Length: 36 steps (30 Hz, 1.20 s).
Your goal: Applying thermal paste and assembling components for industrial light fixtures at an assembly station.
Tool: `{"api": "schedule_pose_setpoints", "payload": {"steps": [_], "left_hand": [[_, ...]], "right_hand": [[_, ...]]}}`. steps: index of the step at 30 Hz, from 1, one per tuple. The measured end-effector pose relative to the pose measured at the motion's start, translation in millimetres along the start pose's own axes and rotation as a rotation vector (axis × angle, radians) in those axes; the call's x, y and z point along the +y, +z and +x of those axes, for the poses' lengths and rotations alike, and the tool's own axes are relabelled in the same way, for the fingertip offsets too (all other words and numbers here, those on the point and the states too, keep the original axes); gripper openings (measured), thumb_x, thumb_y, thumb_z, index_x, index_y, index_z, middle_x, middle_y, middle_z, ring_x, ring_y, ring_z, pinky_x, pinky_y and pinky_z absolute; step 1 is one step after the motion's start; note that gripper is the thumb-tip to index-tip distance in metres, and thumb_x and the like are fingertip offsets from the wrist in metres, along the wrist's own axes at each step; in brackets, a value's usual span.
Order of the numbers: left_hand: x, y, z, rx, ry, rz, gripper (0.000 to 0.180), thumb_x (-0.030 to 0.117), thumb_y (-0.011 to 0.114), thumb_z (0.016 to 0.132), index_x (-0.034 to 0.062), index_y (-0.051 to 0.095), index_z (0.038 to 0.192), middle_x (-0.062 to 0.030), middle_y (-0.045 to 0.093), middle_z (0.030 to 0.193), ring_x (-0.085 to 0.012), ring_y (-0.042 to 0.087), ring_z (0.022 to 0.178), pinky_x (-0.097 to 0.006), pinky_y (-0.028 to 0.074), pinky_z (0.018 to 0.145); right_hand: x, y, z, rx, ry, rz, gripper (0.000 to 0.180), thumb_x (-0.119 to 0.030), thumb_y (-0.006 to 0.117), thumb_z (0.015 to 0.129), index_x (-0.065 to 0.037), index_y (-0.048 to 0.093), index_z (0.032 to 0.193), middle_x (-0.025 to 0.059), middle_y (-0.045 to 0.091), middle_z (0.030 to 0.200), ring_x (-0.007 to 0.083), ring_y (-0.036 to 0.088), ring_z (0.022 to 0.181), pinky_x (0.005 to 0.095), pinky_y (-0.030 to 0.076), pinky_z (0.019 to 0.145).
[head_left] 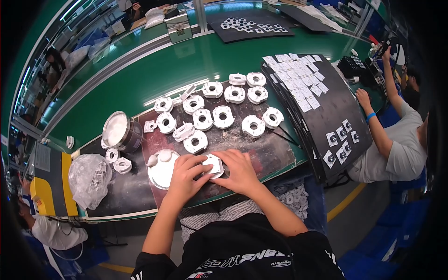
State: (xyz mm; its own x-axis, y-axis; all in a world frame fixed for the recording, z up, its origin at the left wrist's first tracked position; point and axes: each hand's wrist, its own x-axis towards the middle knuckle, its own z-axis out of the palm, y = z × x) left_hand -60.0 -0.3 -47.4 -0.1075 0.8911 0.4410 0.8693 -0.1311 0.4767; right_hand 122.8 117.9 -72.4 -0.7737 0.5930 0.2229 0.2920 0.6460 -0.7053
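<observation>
At the front edge of the bench, my left hand (189, 175) and my right hand (238, 170) close around a white plastic housing (213, 163) from both sides. Its flat square face is partly covered by my fingers. Beside my left hand lies a round white lid (160, 176), with white lumps of a putty-like material (166, 156) on it. Beyond my hands, several round white housings with centre holes, such as one white ring housing (195, 141), are spread over the dark work mat (233, 151). A few of them stand tilted or on edge.
To the left stand an open tub of white material (116, 129), a clear plastic bag (90, 179) and a yellow-grey box (51, 179). On the right, stacked black boards (336, 109) carry white square cards (298, 77) and small black-lensed parts. A co-worker (394, 144) sits beyond them.
</observation>
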Motion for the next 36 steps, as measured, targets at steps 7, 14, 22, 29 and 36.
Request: {"api": "schedule_pose_setpoints", "payload": {"steps": [7, 14, 22, 29, 36], "left_hand": [[-0.7, -4.5, 3.2, -0.056, 0.017, -0.055, 0.030, 0.016, 0.087, 0.075, 0.0151, 0.081, 0.104, -0.0024, 0.072, 0.117, -0.0277, 0.062, 0.108, -0.042, 0.048, 0.097], [-1.6, -2.2, 0.4, -0.055, 0.030, -0.041, 0.031, 0.016, 0.086, 0.075, 0.0145, 0.081, 0.105, -0.0035, 0.072, 0.119, -0.0287, 0.062, 0.110, -0.043, 0.048, 0.098], [-1.3, -1.2, -0.2, -0.029, 0.028, -0.031, 0.027, 0.020, 0.084, 0.079, 0.0167, 0.080, 0.106, -0.0025, 0.070, 0.118, -0.0286, 0.061, 0.109, -0.044, 0.047, 0.098], [-1.2, 1.3, -4.9, -0.021, -0.002, -0.037, 0.027, 0.019, 0.084, 0.079, 0.0171, 0.080, 0.105, -0.0033, 0.070, 0.120, -0.0296, 0.061, 0.111, -0.045, 0.046, 0.100], [24.8, -5.7, -22.3, 0.216, -0.164, -0.122, 0.043, 0.013, 0.086, 0.076, 0.0096, 0.075, 0.117, -0.0120, 0.069, 0.123, -0.0339, 0.061, 0.117, -0.045, 0.048, 0.101]], "right_hand": [[0.0, 0.4, -0.6, 0.009, -0.026, -0.023, 0.079, -0.038, 0.089, 0.072, -0.014, 0.061, 0.142, 0.0034, 0.065, 0.137, 0.0276, 0.054, 0.130, 0.0436, 0.037, 0.105], [-1.5, -0.7, -0.4, 0.010, -0.042, -0.029, 0.082, -0.041, 0.087, 0.073, -0.016, 0.057, 0.145, 0.0068, 0.065, 0.133, 0.0264, 0.054, 0.129, 0.0441, 0.036, 0.104], [-2.1, -0.5, -0.1, 0.006, -0.022, -0.024, 0.082, -0.041, 0.087, 0.073, -0.016, 0.057, 0.146, 0.0073, 0.066, 0.129, 0.0261, 0.054, 0.127, 0.0434, 0.036, 0.103], [-1.1, 0.4, -0.2, 0.009, -0.024, -0.012, 0.083, -0.040, 0.088, 0.072, -0.017, 0.057, 0.145, 0.0065, 0.066, 0.130, 0.0254, 0.055, 0.127, 0.0432, 0.036, 0.103], [-1.5, -6.9, -4.3, 0.030, 0.004, 0.006, 0.080, -0.039, 0.089, 0.072, -0.017, 0.059, 0.143, 0.0074, 0.066, 0.129, 0.0269, 0.057, 0.125, 0.0427, 0.034, 0.106]]}}
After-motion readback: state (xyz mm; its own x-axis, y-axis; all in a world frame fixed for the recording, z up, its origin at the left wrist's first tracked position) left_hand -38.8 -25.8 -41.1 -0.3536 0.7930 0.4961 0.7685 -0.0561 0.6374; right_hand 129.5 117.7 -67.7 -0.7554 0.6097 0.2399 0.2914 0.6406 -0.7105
